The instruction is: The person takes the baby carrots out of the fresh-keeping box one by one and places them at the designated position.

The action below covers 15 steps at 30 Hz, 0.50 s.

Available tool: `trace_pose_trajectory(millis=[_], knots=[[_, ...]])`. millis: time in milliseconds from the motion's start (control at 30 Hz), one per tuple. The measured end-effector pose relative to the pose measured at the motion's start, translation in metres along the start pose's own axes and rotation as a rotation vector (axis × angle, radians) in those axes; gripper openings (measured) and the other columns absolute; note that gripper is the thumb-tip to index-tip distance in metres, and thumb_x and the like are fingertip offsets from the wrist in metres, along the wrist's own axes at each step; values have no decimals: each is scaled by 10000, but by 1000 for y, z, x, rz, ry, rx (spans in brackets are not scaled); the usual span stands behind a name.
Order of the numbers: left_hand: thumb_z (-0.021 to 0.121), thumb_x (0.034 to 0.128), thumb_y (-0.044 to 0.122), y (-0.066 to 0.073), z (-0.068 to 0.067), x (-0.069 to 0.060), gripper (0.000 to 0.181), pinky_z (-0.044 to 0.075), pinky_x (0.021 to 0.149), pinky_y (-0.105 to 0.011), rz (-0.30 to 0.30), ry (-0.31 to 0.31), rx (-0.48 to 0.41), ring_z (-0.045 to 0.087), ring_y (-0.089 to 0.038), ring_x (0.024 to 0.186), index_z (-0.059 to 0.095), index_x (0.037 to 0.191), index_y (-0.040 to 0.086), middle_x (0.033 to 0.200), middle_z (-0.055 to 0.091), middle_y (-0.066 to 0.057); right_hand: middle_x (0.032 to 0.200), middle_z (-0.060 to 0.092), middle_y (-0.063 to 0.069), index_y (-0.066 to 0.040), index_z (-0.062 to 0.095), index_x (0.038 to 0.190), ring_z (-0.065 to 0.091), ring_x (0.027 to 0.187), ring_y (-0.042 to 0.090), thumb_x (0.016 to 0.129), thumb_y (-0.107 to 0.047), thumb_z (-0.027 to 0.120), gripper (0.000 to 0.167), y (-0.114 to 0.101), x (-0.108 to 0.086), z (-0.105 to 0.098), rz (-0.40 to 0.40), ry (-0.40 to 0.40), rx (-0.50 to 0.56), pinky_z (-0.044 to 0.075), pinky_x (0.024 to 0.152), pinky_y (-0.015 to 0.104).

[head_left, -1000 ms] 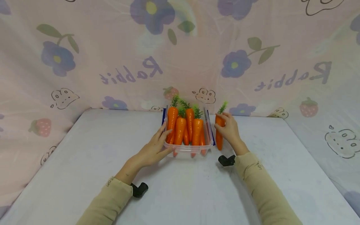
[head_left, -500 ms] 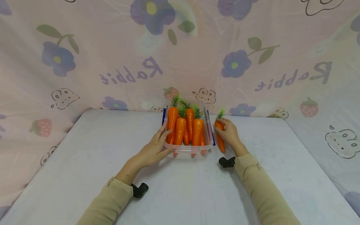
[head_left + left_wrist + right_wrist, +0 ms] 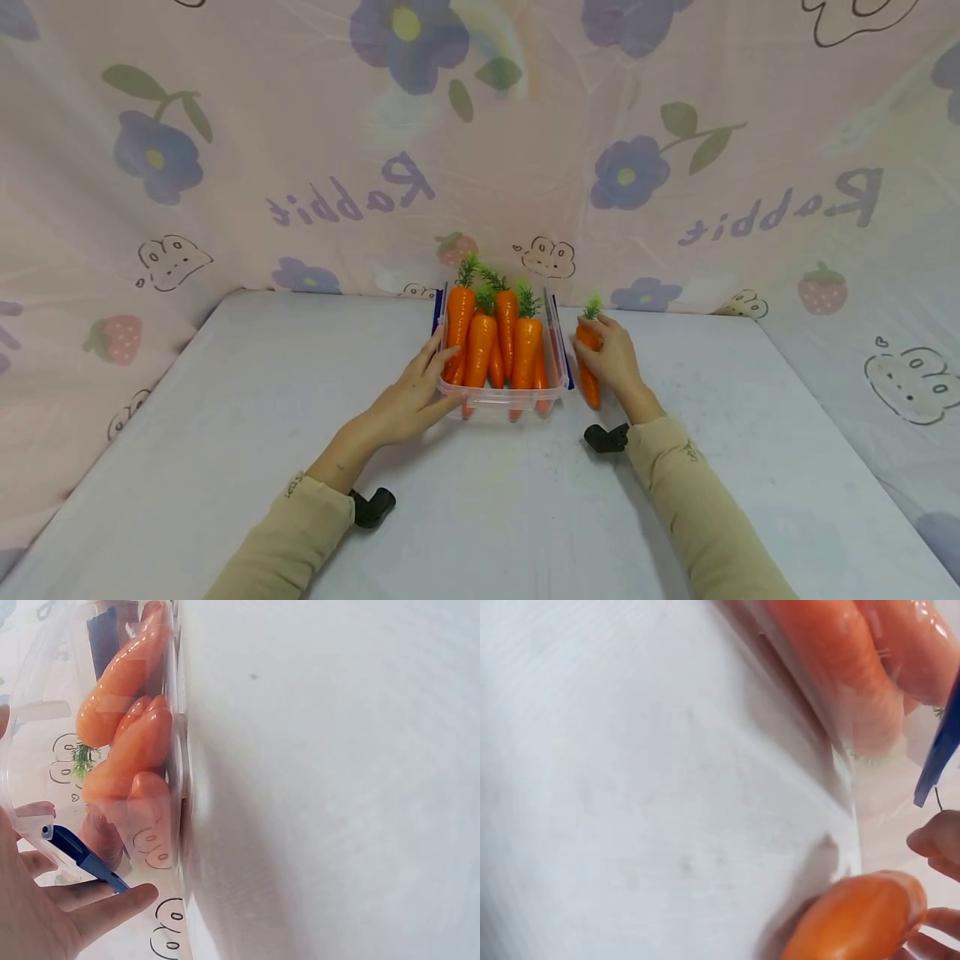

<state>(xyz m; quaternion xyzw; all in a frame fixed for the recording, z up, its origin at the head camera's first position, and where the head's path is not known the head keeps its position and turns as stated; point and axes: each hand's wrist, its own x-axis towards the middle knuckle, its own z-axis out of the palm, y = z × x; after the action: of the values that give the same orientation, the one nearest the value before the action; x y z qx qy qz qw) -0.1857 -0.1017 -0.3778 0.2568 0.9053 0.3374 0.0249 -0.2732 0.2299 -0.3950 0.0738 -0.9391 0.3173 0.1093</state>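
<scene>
1. Taking the box as the clock's centre in the head view, with 12 farthest from the person, the clear plastic box [image 3: 491, 400] stands on the white table [image 3: 480, 517].
2. Several carrots [image 3: 481, 348] lie in the box, their green tops toward 12 and their tips toward 6; some are partly hidden beneath others.
3. The left hand [image 3: 408, 402] rests at the box's 8 o'clock, fingers spread against the side and rim, thumb at the near corner. The left wrist view shows its fingers around a blue clip [image 3: 84, 856].
4. At 3 o'clock, just beside the box, the right hand [image 3: 617, 360] pinches a single carrot [image 3: 590, 385] between thumb and fingers. Its leaves point to 12, its tip to about 6; whether the tip touches the table I cannot tell.
5. Both arms wear tan sleeves [image 3: 712, 517], and a black piece [image 3: 372, 507] sits at each wrist.
6. Toward 12, behind the table, hangs a pale cloth [image 3: 510, 158] printed with blue flowers, strawberries, rabbit drawings and mirrored lettering.
</scene>
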Motion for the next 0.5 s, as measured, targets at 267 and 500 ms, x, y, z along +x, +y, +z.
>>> trace_pose_trajectory(millis=[267,500], knots=[[501,971,451,0,1,0,696,288,1075,-632,-11,-8,12,82,-349,1477,240,1511,98,1617,-123,-46,1395,426,329,25,575,1287,401,1270,520,881,-138,626,440,-6,0,-6,-41,63,4,293,1086,602],[500,971,454,-1,2,1,702,272,1096,-611,-1,-1,15,79,-343,1478,246,1509,80,1618,-120,-48,1422,419,301,10,587,1280,407,1278,494,881,-131,640,426,-16,1,-10,-83,106,43,360,1044,590]])
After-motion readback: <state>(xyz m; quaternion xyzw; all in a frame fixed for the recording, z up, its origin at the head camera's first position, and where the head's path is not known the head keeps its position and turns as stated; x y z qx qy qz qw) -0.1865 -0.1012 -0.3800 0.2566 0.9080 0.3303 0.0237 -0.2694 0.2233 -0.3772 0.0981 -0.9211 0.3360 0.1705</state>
